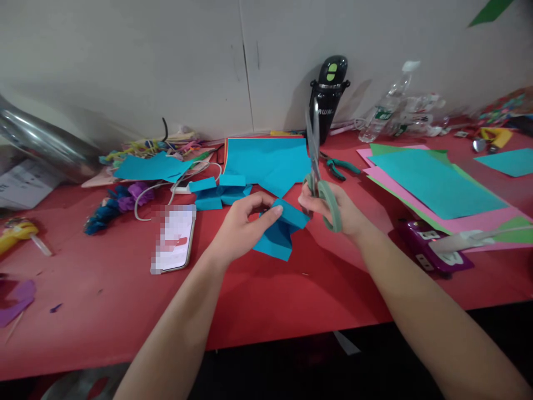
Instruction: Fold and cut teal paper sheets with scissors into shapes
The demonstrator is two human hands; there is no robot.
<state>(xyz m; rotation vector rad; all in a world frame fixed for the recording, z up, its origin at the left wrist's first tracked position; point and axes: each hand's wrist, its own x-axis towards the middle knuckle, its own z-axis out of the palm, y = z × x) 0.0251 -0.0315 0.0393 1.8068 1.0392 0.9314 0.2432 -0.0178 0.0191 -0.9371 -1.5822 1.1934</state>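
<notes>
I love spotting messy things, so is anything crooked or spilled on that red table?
Nothing looks spilled, but on the right the big blue sheet, pink paper and green paper look crooked: they fan out, edges not lined up. A small dark scrap also lies loose on the left.

The head-worn camera looks forward and down from close by onto the red table.

Bare-handed and bare-armed
The left hand and right hand are bare and slender-fingered, a short thumbnail showing on the left; the left forearm and right forearm, also bare, widen from narrow wrists.
</notes>
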